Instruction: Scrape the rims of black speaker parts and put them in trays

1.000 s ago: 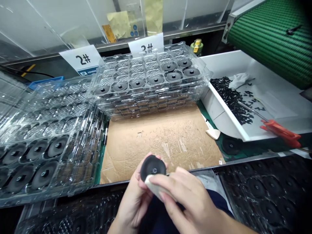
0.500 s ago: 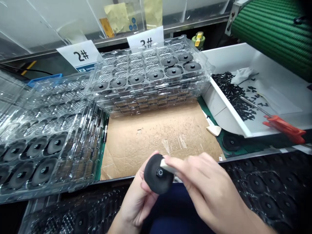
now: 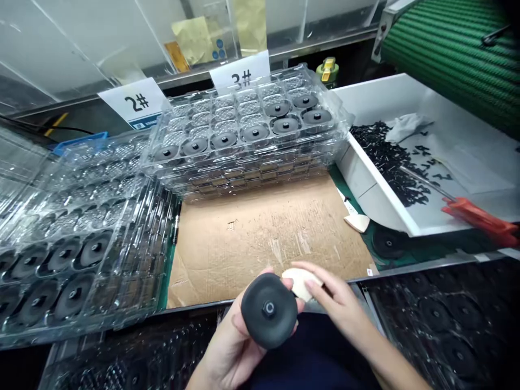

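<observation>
A brown cardboard sheet (image 3: 260, 227) covers the middle of the table, reaching its front edge, with strips of green mat (image 3: 172, 265) showing along the sides. Just past that front edge, the left hand (image 3: 233, 346) holds a black disc (image 3: 260, 290) by its rim, fingers behind it and thumb at the side, seemingly so that the broad face and raised hub stay uncovered toward the wearer. Next to the rim, the right hand (image 3: 345, 309) pinches a cream-coloured pad (image 3: 299, 281) between thumb and fingers, its grip narrow; the pad's flat side is turned up, and whether it touches the disc cannot be told. Beyond the sheet, toward the table's back edge, stand stacked clear trays (image 3: 260, 173), whose moulded pockets probably keep the similar discs (image 3: 224, 142) apart, hubs up. More filled pockets show in the tray stack (image 3: 101, 281) at the left. By the right side, a white bin (image 3: 376, 187) corrals small black parts (image 3: 377, 146), with a red-handled tool (image 3: 475, 214) lying across it, handle toward the front, perhaps for easy reach.
</observation>
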The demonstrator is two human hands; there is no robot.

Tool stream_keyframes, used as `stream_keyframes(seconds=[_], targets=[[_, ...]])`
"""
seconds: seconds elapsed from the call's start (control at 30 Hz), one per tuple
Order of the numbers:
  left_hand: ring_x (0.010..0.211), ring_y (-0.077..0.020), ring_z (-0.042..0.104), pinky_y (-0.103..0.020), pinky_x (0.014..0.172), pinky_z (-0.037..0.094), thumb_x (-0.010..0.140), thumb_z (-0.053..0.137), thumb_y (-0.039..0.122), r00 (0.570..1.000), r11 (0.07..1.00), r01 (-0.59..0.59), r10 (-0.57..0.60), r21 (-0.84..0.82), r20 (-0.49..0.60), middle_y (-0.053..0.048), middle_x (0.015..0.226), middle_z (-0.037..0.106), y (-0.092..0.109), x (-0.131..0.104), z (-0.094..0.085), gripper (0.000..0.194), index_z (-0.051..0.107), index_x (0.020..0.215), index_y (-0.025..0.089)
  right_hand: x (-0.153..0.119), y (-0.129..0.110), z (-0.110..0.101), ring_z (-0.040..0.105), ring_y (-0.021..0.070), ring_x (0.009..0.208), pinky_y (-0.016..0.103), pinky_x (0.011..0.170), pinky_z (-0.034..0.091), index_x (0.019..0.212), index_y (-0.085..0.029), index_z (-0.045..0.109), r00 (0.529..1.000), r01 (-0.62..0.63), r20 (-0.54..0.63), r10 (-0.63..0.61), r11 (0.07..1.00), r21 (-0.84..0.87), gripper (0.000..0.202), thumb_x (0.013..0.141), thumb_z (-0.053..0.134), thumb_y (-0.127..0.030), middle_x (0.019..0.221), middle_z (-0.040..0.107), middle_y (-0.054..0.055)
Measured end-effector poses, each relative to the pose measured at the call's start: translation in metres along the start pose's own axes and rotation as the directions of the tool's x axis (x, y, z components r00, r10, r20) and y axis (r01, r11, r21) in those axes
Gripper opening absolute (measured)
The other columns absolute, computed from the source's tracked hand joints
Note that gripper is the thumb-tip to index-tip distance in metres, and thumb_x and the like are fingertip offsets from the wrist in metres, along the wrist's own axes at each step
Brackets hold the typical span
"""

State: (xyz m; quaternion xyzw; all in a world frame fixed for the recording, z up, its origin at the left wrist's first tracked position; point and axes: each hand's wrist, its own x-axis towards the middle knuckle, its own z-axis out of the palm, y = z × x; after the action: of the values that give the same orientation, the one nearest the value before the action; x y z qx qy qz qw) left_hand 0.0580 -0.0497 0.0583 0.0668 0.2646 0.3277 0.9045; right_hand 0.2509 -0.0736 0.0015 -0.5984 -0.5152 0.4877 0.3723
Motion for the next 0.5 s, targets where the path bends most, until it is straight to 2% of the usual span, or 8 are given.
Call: stream_keyframes(seconds=[0.13,0.2,0.23,0.27,0.33,0.37,0.4,0.5], targets=[[0.104,-0.0295,0.056,-0.033,0.085,0.049,0.06,0.072,0.036,0.999,1.0,0.024,-0.025,0.014,0.037,-0.006,0.115,0.061,-0.003,0.007,0.005,0.052,0.061,0.11,0.027,-0.015,0.002,-0.013,0.055,0.0194,0.103,0.034,0.087,0.046,0.116,-0.024,0.053,0.997,-0.074,-0.031,0.073,0.997,-0.027,0.032,0.088,0.042,-0.036,0.115,0.057,0.004],[0.102,-0.0295,0.057,-0.033,0.084,0.05,0.06,0.072,0.036,0.999,0.999,0.024,-0.026,0.043,0.041,-0.006,0.114,0.061,-0.006,0.009,0.007,0.052,0.06,0.11,0.026,-0.018,-0.021,-0.023,0.056,0.0156,0.1,0.027,0.081,0.048,0.118,-0.029,0.049,0.992,0.027,-0.125,-0.033,0.999,-0.045,0.031,0.088,0.043,-0.03,0.116,0.056,0.001],[0.101,-0.0283,0.058,-0.032,0.083,0.05,0.061,0.072,0.036,0.999,0.998,0.019,-0.021,0.059,0.034,-0.006,0.113,0.062,-0.008,0.01,0.007,0.052,0.06,0.111,0.025,-0.018,-0.036,-0.026,0.056,0.0138,0.097,0.024,0.077,0.047,0.119,-0.031,0.048,0.974,0.145,-0.164,-0.158,0.986,-0.088,0.032,0.088,0.044,-0.026,0.114,0.057,-0.001],[0.1,-0.0269,0.059,-0.031,0.085,0.05,0.06,0.072,0.037,1.0,0.998,0.012,-0.014,0.069,0.027,-0.006,0.112,0.062,-0.009,0.01,0.007,0.055,0.06,0.112,0.025,-0.018,-0.051,-0.027,0.057,0.0128,0.093,0.024,0.075,0.046,0.119,-0.031,0.048,0.932,0.29,-0.176,-0.316,0.944,-0.156,0.033,0.087,0.046,-0.023,0.109,0.059,-0.002],[0.103,-0.0235,0.057,-0.028,0.09,0.046,0.058,0.073,0.039,1.0,0.997,0.007,-0.008,0.077,0.013,-0.006,0.111,0.063,-0.012,0.01,0.005,0.058,0.059,0.113,0.024,-0.013,-0.075,-0.026,0.056,0.0124,0.08,0.026,0.07,0.042,0.117,-0.029,0.052,0.783,0.579,-0.075,-0.618,0.767,-0.276,0.033,0.087,0.047,-0.02,0.094,0.063,-0.002],[0.105,-0.0212,0.056,-0.025,0.092,0.044,0.059,0.073,0.038,1.0,0.997,-0.004,0.004,0.082,-0.005,-0.005,0.111,0.063,-0.013,0.01,0.003,0.058,0.059,0.113,0.024,-0.009,-0.083,-0.023,0.054,0.0125,0.074,0.028,0.068,0.04,0.116,-0.028,0.054,0.725,0.66,0.017,-0.689,0.687,-0.305,0.031,0.087,0.046,-0.019,0.087,0.063,-0.001],[0.105,-0.0196,0.056,-0.024,0.093,0.043,0.06,0.072,0.038,0.999,0.995,-0.019,0.022,0.098,-0.028,-0.005,0.11,0.063,-0.014,0.01,0.001,0.057,0.059,0.113,0.023,-0.005,-0.088,-0.02,0.052,0.0125,0.071,0.029,0.067,0.037,0.114,-0.026,0.055,0.713,0.684,0.107,-0.693,0.654,-0.322,0.031,0.087,0.044,-0.017,0.083,0.063,-0.001],[0.097,-0.0188,0.059,-0.024,0.087,0.047,0.064,0.07,0.037,0.992,0.984,-0.078,0.093,0.161,-0.088,-0.006,0.103,0.066,-0.016,0.01,-0.002,0.051,0.061,0.11,0.02,0.002,-0.093,-0.011,0.047,0.0136,0.067,0.031,0.064,0.031,0.109,-0.024,0.058,0.832,0.543,0.177,-0.525,0.709,-0.45,0.033,0.086,0.038,-0.011,0.077,0.061,0.0]])
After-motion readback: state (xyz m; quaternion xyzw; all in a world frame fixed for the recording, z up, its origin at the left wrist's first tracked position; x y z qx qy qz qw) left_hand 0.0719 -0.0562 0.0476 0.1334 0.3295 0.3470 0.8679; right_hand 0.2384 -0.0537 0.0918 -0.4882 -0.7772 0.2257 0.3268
